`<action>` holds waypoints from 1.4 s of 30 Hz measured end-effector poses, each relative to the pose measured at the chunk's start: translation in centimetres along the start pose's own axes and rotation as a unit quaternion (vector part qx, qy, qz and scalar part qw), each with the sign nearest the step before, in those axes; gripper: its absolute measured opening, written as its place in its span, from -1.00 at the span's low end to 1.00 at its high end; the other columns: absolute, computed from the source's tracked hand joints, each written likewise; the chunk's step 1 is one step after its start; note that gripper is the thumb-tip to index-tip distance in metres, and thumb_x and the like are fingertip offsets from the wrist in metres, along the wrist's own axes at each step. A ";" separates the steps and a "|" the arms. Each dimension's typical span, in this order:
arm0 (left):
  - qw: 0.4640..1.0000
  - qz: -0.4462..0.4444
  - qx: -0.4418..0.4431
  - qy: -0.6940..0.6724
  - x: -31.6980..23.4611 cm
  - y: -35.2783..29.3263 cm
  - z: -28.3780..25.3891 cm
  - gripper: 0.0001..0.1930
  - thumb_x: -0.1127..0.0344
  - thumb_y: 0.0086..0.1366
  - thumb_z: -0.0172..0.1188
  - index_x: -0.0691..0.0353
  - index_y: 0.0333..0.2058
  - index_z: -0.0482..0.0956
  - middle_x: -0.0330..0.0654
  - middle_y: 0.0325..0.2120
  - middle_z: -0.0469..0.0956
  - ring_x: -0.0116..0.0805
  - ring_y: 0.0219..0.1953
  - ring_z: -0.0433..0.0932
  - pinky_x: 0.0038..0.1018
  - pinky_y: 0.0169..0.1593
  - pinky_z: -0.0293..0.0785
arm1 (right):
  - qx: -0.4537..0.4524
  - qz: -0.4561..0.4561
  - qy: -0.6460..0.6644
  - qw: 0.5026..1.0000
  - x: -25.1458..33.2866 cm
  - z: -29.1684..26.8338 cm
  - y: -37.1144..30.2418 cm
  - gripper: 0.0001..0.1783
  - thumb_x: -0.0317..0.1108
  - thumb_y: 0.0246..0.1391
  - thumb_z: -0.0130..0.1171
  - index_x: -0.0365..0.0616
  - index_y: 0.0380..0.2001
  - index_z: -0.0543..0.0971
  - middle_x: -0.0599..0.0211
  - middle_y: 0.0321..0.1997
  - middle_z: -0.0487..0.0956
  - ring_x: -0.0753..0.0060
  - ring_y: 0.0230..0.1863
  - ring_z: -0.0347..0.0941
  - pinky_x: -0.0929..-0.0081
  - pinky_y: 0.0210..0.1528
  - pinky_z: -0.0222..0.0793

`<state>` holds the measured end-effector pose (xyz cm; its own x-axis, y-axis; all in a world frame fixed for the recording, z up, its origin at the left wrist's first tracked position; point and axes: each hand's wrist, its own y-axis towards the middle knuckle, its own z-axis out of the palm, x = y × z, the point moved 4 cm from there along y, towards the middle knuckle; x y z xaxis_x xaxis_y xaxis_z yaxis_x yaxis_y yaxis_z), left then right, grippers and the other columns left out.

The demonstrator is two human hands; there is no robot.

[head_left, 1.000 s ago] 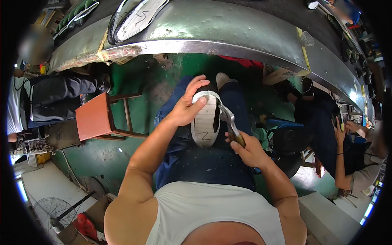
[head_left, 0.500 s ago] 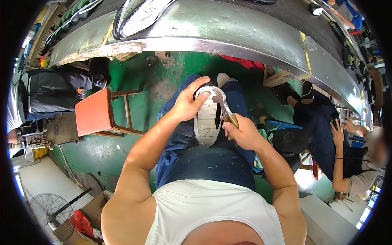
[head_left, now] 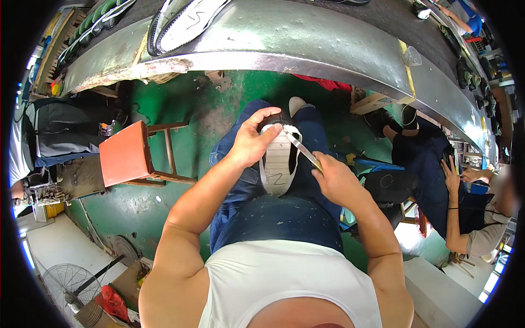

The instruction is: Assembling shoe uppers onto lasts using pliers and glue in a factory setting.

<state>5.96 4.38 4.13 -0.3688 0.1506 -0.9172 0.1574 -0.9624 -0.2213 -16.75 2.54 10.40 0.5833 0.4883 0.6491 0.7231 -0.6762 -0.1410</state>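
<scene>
A shoe upper on a last (head_left: 278, 164) rests between my thighs, underside up, showing a pale ribbed insole with a dark pen mark. Its black outer side shows past the white folded edge. My left hand (head_left: 252, 138) is closed round the far end, thumb pressing on the white edge and fingers over the dark side. In my right hand (head_left: 334, 176) is a pair of metal pliers (head_left: 304, 148), its grips mostly hidden in my fist. The tip of the pliers touches the white rim close to my left thumb. Whether the jaws pinch the material is too small to tell.
A metal-edged workbench (head_left: 306, 60) curves across ahead, with a white shoe upper (head_left: 191, 24) on it. An orange-topped stool (head_left: 124, 153) stands at left, a fan (head_left: 68, 284) at lower left. A seated co-worker (head_left: 465, 208) is close by on the right; another person (head_left: 65, 128) is at left.
My right hand has turned the pliers, so the head now points at the shoe's far rim instead of lying broadside over it. The hand has shifted slightly right. My left hand keeps its hold.
</scene>
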 end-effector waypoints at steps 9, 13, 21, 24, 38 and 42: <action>0.904 0.249 0.193 0.288 -4.0 -7.5 3.3 -0.16 0.46 0.16 0.32 0.39 0.38 0.12 0.27 0.38 0.11 0.13 0.43 0.15 -0.25 0.40 0.14 | -0.169 -0.067 0.389 0.903 -0.7 1.5 0.4 -0.64 -0.20 0.31 0.06 -0.23 0.01 0.39 0.10 0.07 0.54 0.35 0.06 0.49 0.34 0.17 0.36; 0.865 0.285 0.111 0.398 -4.7 -10.0 5.5 -0.10 0.39 0.04 0.48 0.32 0.35 0.22 0.19 0.28 0.26 0.15 0.24 0.40 -0.24 0.22 0.44 | -0.114 -0.107 0.413 0.897 0.6 2.0 1.6 -0.57 -0.21 0.34 -0.01 -0.27 0.12 0.29 0.00 0.14 0.52 0.26 0.09 0.51 0.30 0.17 0.37; 0.849 0.215 0.026 0.483 -2.9 -12.0 5.4 -0.16 0.21 -0.02 0.54 0.29 0.23 0.36 0.02 -0.01 0.43 0.03 -0.07 0.54 -0.22 -0.12 0.58 | -0.062 -0.072 0.301 0.949 2.1 0.4 2.2 -0.61 -0.26 0.32 0.01 -0.28 0.09 0.33 0.08 -0.04 0.56 0.21 -0.05 0.55 0.27 0.04 0.42; 0.847 0.203 -0.022 0.490 -2.7 -9.9 5.4 -0.20 0.18 0.06 0.49 0.28 0.24 0.35 0.06 -0.02 0.45 0.05 -0.03 0.54 -0.20 -0.03 0.55 | -0.088 -0.056 0.282 0.954 0.7 0.5 4.8 -0.63 -0.17 0.33 0.06 -0.28 -0.03 0.41 0.00 -0.18 0.60 0.07 -0.14 0.59 0.24 -0.04 0.44; 0.972 -0.056 0.100 0.203 5.9 -3.0 1.0 -0.40 0.64 0.19 -0.11 0.33 0.25 0.38 -0.19 0.03 0.57 -0.45 0.06 0.50 -0.48 0.16 0.40 | -0.055 0.249 0.323 0.912 -7.5 8.7 0.4 -0.29 -0.18 -0.07 0.45 -0.42 0.02 0.37 0.06 -0.34 0.61 0.26 -0.45 0.60 0.36 -0.36 0.52; 0.950 -0.201 0.234 0.045 5.9 -2.6 1.5 -0.12 0.68 0.04 -0.08 0.17 0.43 0.13 -0.22 0.24 0.39 -0.49 0.24 0.36 -0.52 0.29 0.24 | 0.012 0.227 0.268 0.936 -10.3 7.5 0.0 -0.35 -0.29 -0.08 0.39 -0.41 0.00 0.35 0.09 -0.42 0.59 0.32 -0.52 0.58 0.37 -0.44 0.50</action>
<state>1.99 7.41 -0.18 -0.2299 0.5250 -0.8195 -0.4118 -0.8154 -0.4069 -19.98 1.64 -1.84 0.5674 -0.1976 0.7994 0.4576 -0.7314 -0.5056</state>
